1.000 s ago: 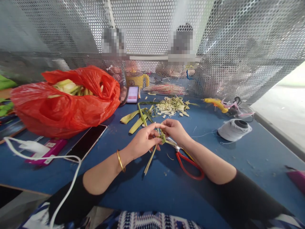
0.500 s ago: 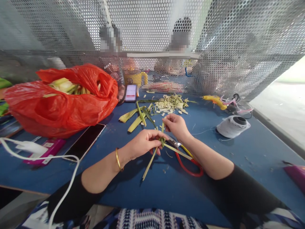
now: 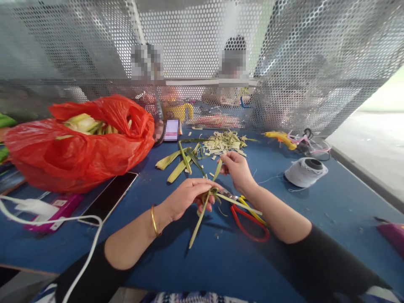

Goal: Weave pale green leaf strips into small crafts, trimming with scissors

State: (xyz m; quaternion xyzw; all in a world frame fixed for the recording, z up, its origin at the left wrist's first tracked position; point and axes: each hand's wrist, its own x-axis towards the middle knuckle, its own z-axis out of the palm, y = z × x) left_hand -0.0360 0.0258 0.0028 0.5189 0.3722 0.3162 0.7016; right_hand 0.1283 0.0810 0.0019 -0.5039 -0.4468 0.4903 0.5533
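Between my hands is a small knot of pale green leaf strips [image 3: 213,191], with long ends sticking out toward me and to the right. My left hand [image 3: 196,194] pinches the knot between thumb and fingers; a gold bangle circles that wrist. One strip runs up from the knot, and its upper end is gripped in the fingertips of my right hand [image 3: 234,167]. Scissors [image 3: 251,223] with red and yellow handles lie on the table under the strips, their blades partly hidden by my hands. Beyond my hands are wider leaf pieces [image 3: 179,169].
A red plastic bag [image 3: 78,158] of leaves stands at left, beside a dark phone [image 3: 110,195] and a purple power strip [image 3: 52,212] with a white cable. Leaf scraps [image 3: 224,143] lie ahead, a thread spool [image 3: 305,171] and glue gun [image 3: 284,139] at right. People sit behind a perforated screen [image 3: 202,38].
My right hand has drawn its strip slightly up and to the right, so more of it shows. The knot looks looser, with a loop visible. The whole view has tilted a little.
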